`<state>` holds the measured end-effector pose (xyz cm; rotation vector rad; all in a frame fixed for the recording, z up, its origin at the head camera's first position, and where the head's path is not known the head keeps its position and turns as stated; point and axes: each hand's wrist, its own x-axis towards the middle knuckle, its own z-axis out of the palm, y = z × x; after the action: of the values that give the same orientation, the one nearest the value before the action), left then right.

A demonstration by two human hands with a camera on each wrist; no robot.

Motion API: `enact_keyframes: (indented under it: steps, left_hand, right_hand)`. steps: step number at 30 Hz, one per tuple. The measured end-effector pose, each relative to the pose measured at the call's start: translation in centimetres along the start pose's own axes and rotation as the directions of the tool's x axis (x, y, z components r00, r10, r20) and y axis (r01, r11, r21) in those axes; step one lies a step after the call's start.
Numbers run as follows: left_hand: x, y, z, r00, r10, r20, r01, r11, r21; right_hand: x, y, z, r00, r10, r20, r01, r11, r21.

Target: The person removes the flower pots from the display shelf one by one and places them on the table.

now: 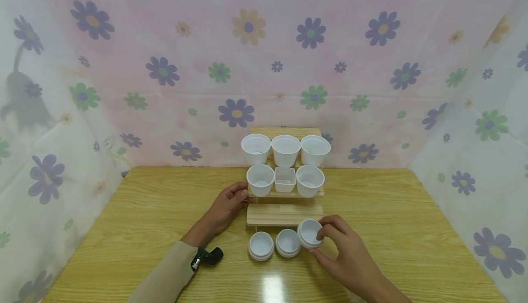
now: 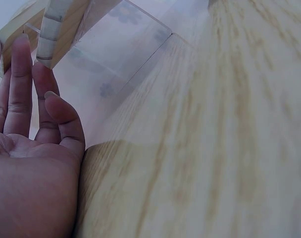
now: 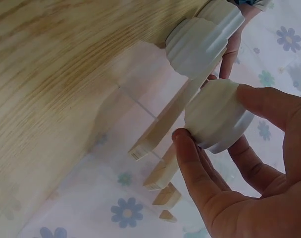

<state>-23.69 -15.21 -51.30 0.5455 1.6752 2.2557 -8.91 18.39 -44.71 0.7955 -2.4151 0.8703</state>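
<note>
My right hand (image 1: 348, 252) pinches a small white ribbed bowl (image 1: 310, 233) by its rim, thumb outside and a finger over the edge. It is raised and tilted in front of the lowest plank's right end; the right wrist view shows its ribbed side (image 3: 217, 116) between thumb and fingers. Two similar bowls, a left one (image 1: 261, 246) and a middle one (image 1: 288, 243), stand on the table in front of the stepped wooden rack (image 1: 284, 214). My left hand (image 1: 231, 202) is at the rack's left side, extended fingertips touching its plank ends (image 2: 51, 29).
Three round white cups (image 1: 286, 151) stand in a row on an upper step. Below them, a square white cup (image 1: 285, 179) sits between two round ones. The wood-grain table (image 1: 173, 197) meets flower-printed cloth (image 1: 198, 124) behind the rack and at both sides.
</note>
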Motion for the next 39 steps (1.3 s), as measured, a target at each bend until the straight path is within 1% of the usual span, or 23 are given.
enact_keyframes:
  steps: [6,13,21,27,33,36,39]
  left_hand:
    - [-0.10,0.10,0.06,1.000,0.006,0.010,-0.006,1.000,0.008]
    - [-0.16,0.20,0.18,1.000,0.002,0.004,-0.002,1.000,0.013]
    - [-0.13,0.19,0.21,1.000,0.004,0.004,-0.004,1.000,0.011]
    - [-0.12,0.20,0.18,1.000,0.008,-0.002,-0.008,1.000,0.010]
    - [-0.06,0.17,0.07,1.000,0.008,-0.010,-0.008,1.000,0.011]
    - [-0.04,0.18,0.05,1.000,0.007,-0.011,-0.007,1.000,0.014]
    - [-0.05,0.21,0.06,1.000,0.005,-0.010,-0.005,1.000,0.016]
  right_hand:
    - [-0.18,0.08,-0.29,0.998,0.067,0.019,-0.066,0.996,-0.054]
    - [-0.31,0.11,-0.43,0.993,0.110,0.045,-0.108,0.993,-0.053]
    - [-0.27,0.10,-0.42,0.970,0.207,0.125,-0.201,0.978,-0.059]
    - [-0.22,0.32,-0.38,0.957,0.233,0.172,-0.224,0.972,-0.069]
    - [-0.06,0.55,-0.21,0.944,0.264,0.199,-0.252,0.964,-0.084]
    - [0.00,0.60,-0.18,0.939,0.272,0.209,-0.259,0.962,-0.088]
    - [-0.01,0.66,-0.14,0.940,0.265,0.215,-0.253,0.964,-0.085]
